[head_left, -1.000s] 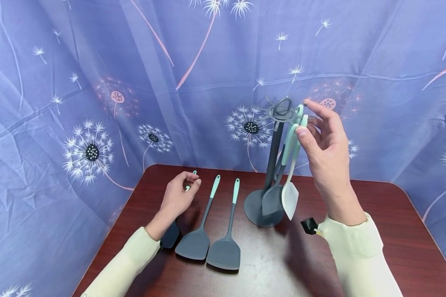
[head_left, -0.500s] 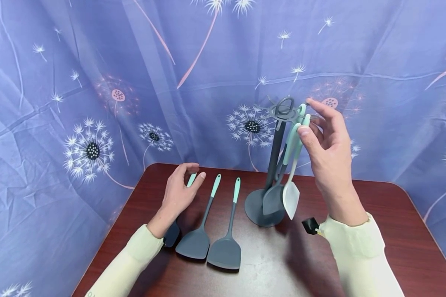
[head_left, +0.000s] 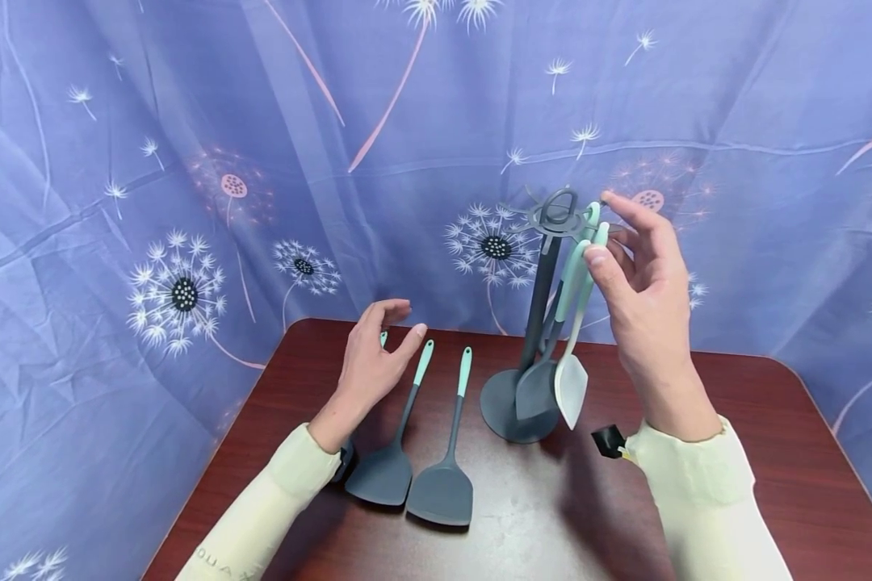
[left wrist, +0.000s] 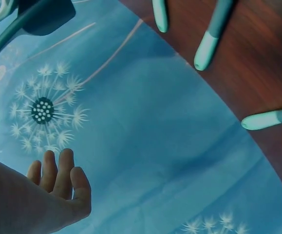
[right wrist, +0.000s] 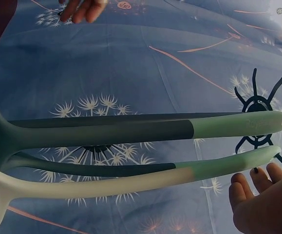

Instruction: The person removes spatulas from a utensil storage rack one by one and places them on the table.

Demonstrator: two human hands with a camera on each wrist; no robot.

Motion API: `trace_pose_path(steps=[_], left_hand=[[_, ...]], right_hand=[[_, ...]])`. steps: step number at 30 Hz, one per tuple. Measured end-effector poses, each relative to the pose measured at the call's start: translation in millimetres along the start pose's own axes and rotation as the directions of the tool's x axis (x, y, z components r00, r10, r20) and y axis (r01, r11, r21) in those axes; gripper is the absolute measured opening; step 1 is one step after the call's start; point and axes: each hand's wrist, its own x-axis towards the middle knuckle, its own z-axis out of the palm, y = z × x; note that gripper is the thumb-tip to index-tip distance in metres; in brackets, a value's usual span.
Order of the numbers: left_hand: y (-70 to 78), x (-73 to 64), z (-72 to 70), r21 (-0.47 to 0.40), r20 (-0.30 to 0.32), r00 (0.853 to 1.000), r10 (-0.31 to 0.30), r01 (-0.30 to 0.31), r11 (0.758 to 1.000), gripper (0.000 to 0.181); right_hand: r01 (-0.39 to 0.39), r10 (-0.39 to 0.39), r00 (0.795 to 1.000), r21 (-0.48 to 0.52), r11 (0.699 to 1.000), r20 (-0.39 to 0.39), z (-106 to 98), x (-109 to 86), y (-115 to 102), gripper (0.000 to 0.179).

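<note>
A grey utensil stand (head_left: 540, 307) with a ring of hooks holds several hanging utensils with mint handles. Foremost are a white spatula (head_left: 571, 391) and a dark grey turner (head_left: 534, 391). My right hand (head_left: 643, 298) is raised at the hooks, thumb and fingers loosely bent, fingertips right by the white spatula's handle end. In the right wrist view its fingertips (right wrist: 262, 178) show just beside that handle and the hook ends. My left hand (head_left: 366, 363) is above the table with spread, relaxed fingers and nothing in them. Beneath it lies a dark utensil (head_left: 345, 460), mostly hidden.
Two grey turners with mint handles lie side by side on the brown table (head_left: 698, 484): a left turner (head_left: 381, 476) and a right turner (head_left: 442, 494). The stand's round base (head_left: 497, 407) is right of them. A blue dandelion-print curtain (head_left: 407, 242) hangs behind the table.
My left hand has moved right and slightly up, its fingers spreading away from the leftmost utensil's handle. My right hand keeps almost the same place beside the hooks.
</note>
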Motion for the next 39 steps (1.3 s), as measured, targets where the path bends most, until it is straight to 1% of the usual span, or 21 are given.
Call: trace_pose_path(steps=[4,7,12,18,23,30,35,39], left_hand=[[9.1,6.2,5.2,-0.024,-0.019,0.998,0.053,-0.054,0.998,0.045],[16.3,10.9,8.3,-0.044,-0.034,0.996,0.080,-0.081,0.996,0.046],[26.3,17.4,11.3,-0.076,-0.040,0.994,0.104,-0.107,0.991,0.049],[37.0,21.4,12.6,-0.099,-0.049,0.992,0.118,-0.122,0.988,0.052],[47.0,26.1,12.9,-0.125,-0.060,0.988,0.146,-0.152,0.980,0.055],[65.0,36.6,15.3,-0.161,-0.094,0.973,0.210,-0.223,0.962,0.053],[81.7,44.9,18.7,-0.182,-0.117,0.958,0.260,-0.278,0.943,0.054],[94.4,49.9,21.8,-0.180,-0.132,0.948,0.291,-0.311,0.933,0.056]], right_hand=[[0.000,0.000,1.000,-0.005,1.000,0.000,-0.4,0.1,-0.3,0.055],[-0.001,0.001,1.000,-0.007,1.000,-0.001,-0.6,0.1,-0.4,0.055],[-0.001,0.001,1.000,0.000,1.000,-0.003,-0.9,0.1,-0.5,0.054],[-0.001,0.001,1.000,-0.006,1.000,0.004,-0.3,-0.1,-0.3,0.054],[0.002,-0.002,1.000,0.001,1.000,0.006,0.3,-0.5,-0.3,0.055],[0.000,0.000,1.000,-0.004,1.000,0.002,0.4,-1.0,-0.7,0.055],[-0.001,0.001,1.000,-0.009,1.000,0.002,0.0,-1.2,-0.7,0.055],[0.004,-0.004,1.000,-0.011,1.000,0.010,-0.7,-1.3,-1.1,0.055]])
